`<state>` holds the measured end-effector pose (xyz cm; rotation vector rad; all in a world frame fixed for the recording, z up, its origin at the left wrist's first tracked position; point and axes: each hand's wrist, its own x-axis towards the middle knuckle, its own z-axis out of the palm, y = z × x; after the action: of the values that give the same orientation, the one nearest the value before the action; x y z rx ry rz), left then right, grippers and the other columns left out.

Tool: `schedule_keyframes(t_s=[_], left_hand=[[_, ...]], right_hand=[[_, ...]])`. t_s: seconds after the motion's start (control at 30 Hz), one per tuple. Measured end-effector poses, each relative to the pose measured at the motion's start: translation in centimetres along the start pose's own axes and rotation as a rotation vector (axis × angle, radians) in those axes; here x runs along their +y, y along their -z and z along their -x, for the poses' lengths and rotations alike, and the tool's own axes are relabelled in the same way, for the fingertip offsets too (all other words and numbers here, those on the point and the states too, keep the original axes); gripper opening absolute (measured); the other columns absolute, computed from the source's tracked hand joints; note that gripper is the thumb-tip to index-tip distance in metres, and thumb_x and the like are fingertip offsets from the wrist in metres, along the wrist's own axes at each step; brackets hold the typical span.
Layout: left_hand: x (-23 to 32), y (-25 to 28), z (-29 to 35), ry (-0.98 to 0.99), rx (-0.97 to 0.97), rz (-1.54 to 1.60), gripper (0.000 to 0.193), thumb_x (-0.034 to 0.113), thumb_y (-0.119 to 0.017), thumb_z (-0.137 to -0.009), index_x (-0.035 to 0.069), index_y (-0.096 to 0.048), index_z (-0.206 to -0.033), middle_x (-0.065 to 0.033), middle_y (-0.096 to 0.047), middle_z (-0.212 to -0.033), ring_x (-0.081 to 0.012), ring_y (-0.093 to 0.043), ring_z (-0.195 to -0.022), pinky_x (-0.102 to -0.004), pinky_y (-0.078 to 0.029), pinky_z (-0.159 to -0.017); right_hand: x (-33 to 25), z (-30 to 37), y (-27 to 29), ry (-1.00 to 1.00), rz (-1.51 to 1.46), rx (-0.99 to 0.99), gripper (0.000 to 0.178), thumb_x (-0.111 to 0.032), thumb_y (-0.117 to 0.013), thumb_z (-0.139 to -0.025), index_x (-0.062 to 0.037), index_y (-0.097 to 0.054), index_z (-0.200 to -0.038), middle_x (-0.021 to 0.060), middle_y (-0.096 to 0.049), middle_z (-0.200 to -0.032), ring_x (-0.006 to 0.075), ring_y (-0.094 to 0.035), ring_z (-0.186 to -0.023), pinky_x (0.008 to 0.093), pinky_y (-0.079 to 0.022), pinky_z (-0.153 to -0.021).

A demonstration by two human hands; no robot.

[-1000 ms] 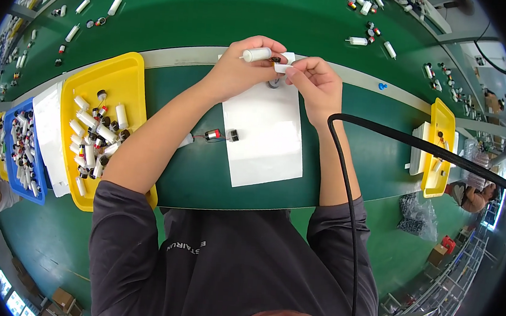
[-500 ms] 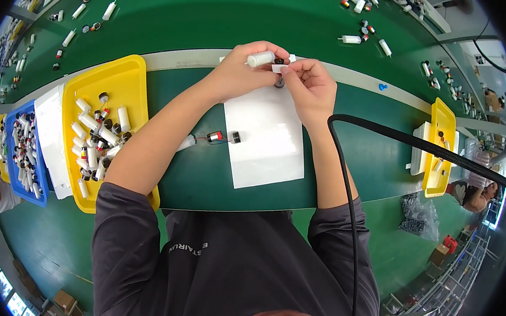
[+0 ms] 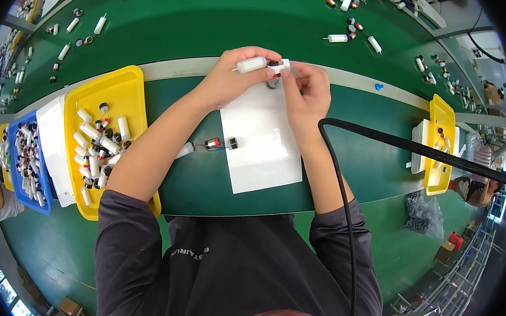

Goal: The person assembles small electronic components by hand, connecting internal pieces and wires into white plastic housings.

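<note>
Over the far end of a white sheet (image 3: pixel 259 152), my two hands meet. My left hand (image 3: pixel 226 80) is closed round a white plastic cylinder (image 3: pixel 250 65) with a thin tip, wired to a small black and red part (image 3: pixel 274 64). A round dark piece (image 3: pixel 272 83) hangs below the fingers. My right hand (image 3: pixel 309 96) pinches a small white label (image 3: pixel 285 64) against that part. A similar wired assembly lies nearer me: a white cylinder (image 3: pixel 185 149) partly behind my left forearm, a red and black cylinder (image 3: pixel 212 143) and a black cap (image 3: pixel 232 143) on the sheet.
At left stand a yellow tray (image 3: pixel 137 98) and a blue tray (image 3: pixel 47 183), both holding many such assemblies. Another yellow tray (image 3: pixel 438 184) stands at right. A black cable (image 3: pixel 397 138) crosses above my right forearm. More assemblies lie on the far green surface (image 3: pixel 216 18).
The label has turned more upright and lies closer against the black and red part. Both hands appear slightly further left. Assemblies on the far surface have shifted left, and the view has tilted a little.
</note>
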<state>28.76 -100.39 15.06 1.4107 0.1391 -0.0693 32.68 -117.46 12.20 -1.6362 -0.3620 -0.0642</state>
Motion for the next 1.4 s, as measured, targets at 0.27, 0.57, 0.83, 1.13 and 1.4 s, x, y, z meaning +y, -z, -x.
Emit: schedule_keyframes(t_s=[0.27, 0.57, 0.83, 1.13, 1.4], left_hand=[[-0.7, -0.2, -0.3, 0.0, 0.08, 0.118, 0.036, 0.003, -0.072, -0.093, -0.004, -0.064, -0.128, -0.013, -0.067, -0.125, -0.0197, -0.067, -0.111, -0.033, -0.055, -0.099], [5.4, 7.3, -2.9, -0.202, 0.227, -0.793, 0.025, 0.007, -0.075, -0.09, 0.004, -0.073, -0.114, -0.0048, -0.074, -0.103, -0.0115, -0.069, -0.096, -0.0261, -0.055, -0.085], [11.2, 19.3, -2.3, 0.228, 0.395, -1.749, 0.022, 0.021, -0.074, -0.081, 0.013, -0.074, -0.102, -0.0097, -0.075, -0.1, -0.0288, -0.072, -0.095, -0.041, -0.058, -0.081], [10.8, 20.7, -6.3, 0.215, 0.214, -1.578, 0.051, 0.029, -0.087, -0.072, 0.002, -0.073, -0.113, -0.0176, -0.075, -0.103, -0.0316, -0.073, -0.095, -0.0407, -0.057, -0.087], [8.7, 16.9, -5.7, 0.201, 0.245, -1.606, 0.061, 0.034, -0.08, -0.08, 0.014, -0.063, -0.134, -0.0154, -0.069, -0.124, -0.0311, -0.068, -0.113, -0.0429, -0.056, -0.095]], right_hand=[[0.5, -0.6, 0.0, 0.492, 0.421, -0.128, 0.031, -0.004, -0.071, -0.086, -0.001, -0.071, -0.117, 0.0134, -0.064, -0.099, 0.0272, -0.065, -0.082, 0.0368, -0.053, -0.067], [-6.6, 4.0, 6.9, 0.392, 0.626, -0.763, 0.063, -0.019, -0.074, -0.089, -0.0063, -0.052, -0.146, 0.0184, -0.053, -0.144, 0.0372, -0.055, -0.13, 0.0476, -0.042, -0.111], [-0.1, -3.0, 1.8, 0.223, 0.759, -0.605, 0.077, -0.03, -0.072, -0.089, -0.0049, -0.038, -0.153, 0.0225, -0.045, -0.152, 0.0401, -0.033, -0.148, 0.0557, -0.024, -0.121], [-4.5, -1.5, 7.4, -0.017, 0.221, -0.395, 0.082, -0.004, -0.076, -0.079, -0.0087, -0.039, -0.152, 0.0098, -0.06, -0.115, 0.0227, -0.059, -0.108, 0.0345, -0.046, -0.098], [-21.9, 1.3, 16.8, 0.336, 0.892, -0.332, 0.081, 0.015, -0.051, -0.072, -0.0024, -0.038, -0.15, 0.0178, -0.052, -0.107, 0.034, -0.059, -0.097, 0.0435, -0.053, -0.089]])
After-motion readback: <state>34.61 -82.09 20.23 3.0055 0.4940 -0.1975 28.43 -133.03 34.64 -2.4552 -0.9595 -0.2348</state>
